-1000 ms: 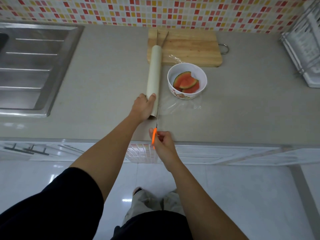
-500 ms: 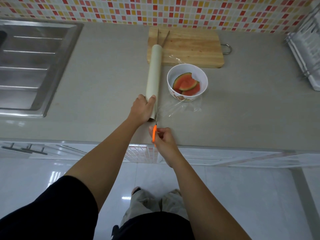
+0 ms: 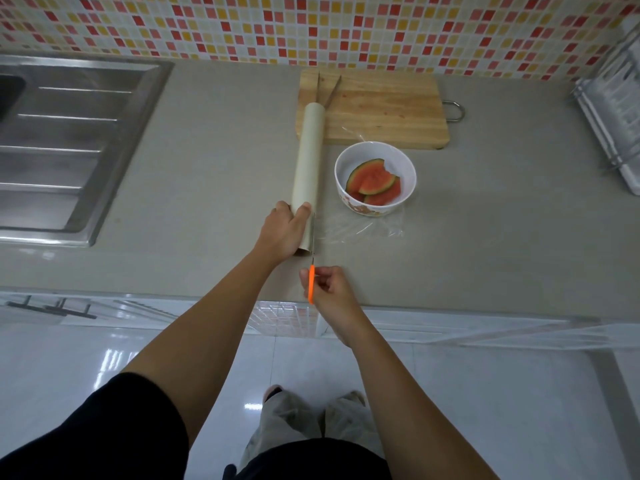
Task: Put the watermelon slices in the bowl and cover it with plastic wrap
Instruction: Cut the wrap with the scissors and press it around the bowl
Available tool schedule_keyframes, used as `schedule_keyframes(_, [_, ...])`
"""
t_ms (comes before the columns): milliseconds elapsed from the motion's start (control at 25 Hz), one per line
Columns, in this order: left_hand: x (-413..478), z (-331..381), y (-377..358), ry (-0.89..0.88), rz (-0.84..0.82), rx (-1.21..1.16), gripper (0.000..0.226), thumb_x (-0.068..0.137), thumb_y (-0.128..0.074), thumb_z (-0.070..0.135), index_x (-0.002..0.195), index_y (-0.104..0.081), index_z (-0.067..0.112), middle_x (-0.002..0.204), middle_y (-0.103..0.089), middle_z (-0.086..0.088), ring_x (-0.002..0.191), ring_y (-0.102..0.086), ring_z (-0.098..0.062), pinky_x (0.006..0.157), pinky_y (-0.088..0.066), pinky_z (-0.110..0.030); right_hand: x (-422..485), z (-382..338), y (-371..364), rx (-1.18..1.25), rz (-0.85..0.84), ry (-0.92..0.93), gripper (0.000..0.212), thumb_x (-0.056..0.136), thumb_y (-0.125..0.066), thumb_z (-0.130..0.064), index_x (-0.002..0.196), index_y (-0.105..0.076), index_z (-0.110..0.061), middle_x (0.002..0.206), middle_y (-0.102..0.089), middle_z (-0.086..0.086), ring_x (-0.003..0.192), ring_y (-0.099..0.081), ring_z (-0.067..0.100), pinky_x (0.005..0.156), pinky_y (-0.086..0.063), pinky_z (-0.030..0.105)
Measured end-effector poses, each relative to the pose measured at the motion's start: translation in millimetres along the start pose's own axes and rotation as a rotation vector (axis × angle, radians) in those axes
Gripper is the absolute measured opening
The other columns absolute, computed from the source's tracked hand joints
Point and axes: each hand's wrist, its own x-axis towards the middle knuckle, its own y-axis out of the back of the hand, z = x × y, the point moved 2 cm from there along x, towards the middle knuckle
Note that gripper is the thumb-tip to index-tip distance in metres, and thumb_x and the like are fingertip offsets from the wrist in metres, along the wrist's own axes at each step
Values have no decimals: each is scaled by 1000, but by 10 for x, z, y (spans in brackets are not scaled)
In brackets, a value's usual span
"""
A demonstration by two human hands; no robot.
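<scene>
One white round ceramic bowl (image 3: 341, 168) on the grey counter (image 3: 502, 244) holds at least two red, green-rinded watermelon slices (image 3: 374, 176), with one long cream roll of plastic wrap (image 3: 308, 168) just left of it and one wooden chopping board (image 3: 381, 109) behind. Clear film (image 3: 363, 231) lies crinkled before the bowl. The left hand (image 3: 284, 233) curls its fingers round the roll's near end, and the right hand (image 3: 334, 289) clamps one orange-handled blade (image 3: 311, 282) beside that end.

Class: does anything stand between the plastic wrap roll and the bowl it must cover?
Nothing visible does. Clear film already spans from the roll over the bowl; only the orange-handled blade in the right hand meets it beside the roll.
</scene>
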Motion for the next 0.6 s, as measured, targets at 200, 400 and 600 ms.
schedule_keyframes(200, [-8, -13, 3, -4, 16, 8, 45, 93, -39, 47, 99, -48, 4, 103, -55, -13, 91, -48, -27, 74, -33, -33, 4, -86, -8, -7, -14, -17, 45, 61, -59, -71, 62, -49, -27, 70, -42, 1, 66, -44, 10, 74, -41, 26])
schedule_keyframes(400, [-10, -5, -3, 12, 5, -19, 44, 92, -40, 48, 99, -47, 5, 104, -56, -14, 97, -52, -32, 75, -36, -35, 86, -191, 9, -56, -2, -23, 52, 60, -53, -76, 59, -46, -25, 65, -43, 3, 66, -44, 13, 67, -39, 24])
schedule_keyframes(600, [-28, -2, 9, 9, -5, -56, 39, 94, -40, 46, 93, -44, 7, 99, -54, -11, 90, -49, -28, 74, -33, -34, 191, -220, 80, -15, -44, 47, 39, 81, -56, -56, 64, -48, -22, 63, -40, 1, 67, -40, 16, 67, -36, 26])
